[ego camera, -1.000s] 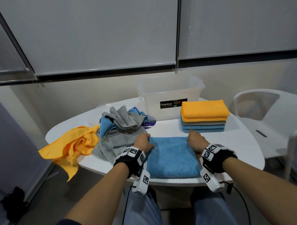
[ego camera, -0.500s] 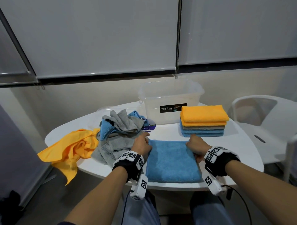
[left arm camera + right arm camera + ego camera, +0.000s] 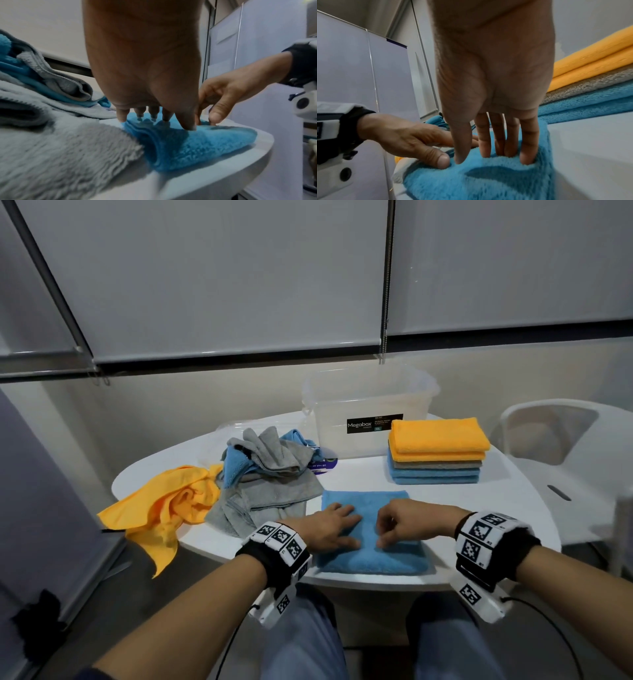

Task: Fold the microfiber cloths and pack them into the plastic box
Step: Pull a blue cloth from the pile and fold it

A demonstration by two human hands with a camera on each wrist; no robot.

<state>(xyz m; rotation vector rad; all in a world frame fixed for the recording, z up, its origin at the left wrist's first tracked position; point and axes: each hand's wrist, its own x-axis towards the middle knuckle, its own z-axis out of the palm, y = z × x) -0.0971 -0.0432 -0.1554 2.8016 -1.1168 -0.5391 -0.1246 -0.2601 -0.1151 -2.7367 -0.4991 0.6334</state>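
A folded blue cloth [image 3: 371, 556] lies at the table's near edge. My left hand [image 3: 352, 529] lies flat on its left half, fingers straight, pressing down [image 3: 154, 119]. My right hand [image 3: 383, 530] stands beside it with bent knuckles, its fingertips [image 3: 527, 158] pushed into the pile of the blue cloth [image 3: 488, 180]. Neither hand pinches the cloth. The clear plastic box [image 3: 370, 405] stands open at the back of the table, and nothing shows inside it. To its right front sits a stack of folded cloths [image 3: 438, 451], orange over grey over blue.
A heap of unfolded grey and blue cloths [image 3: 270, 470] lies left of the blue cloth, touching it. An orange cloth [image 3: 168, 508] hangs over the white table's [image 3: 507, 508] left edge. A white chair [image 3: 561, 440] stands to the right.
Both hands have left the blue cloth's far corners and come toward me onto its middle. The left hand has flattened. The cloth lies where it was.
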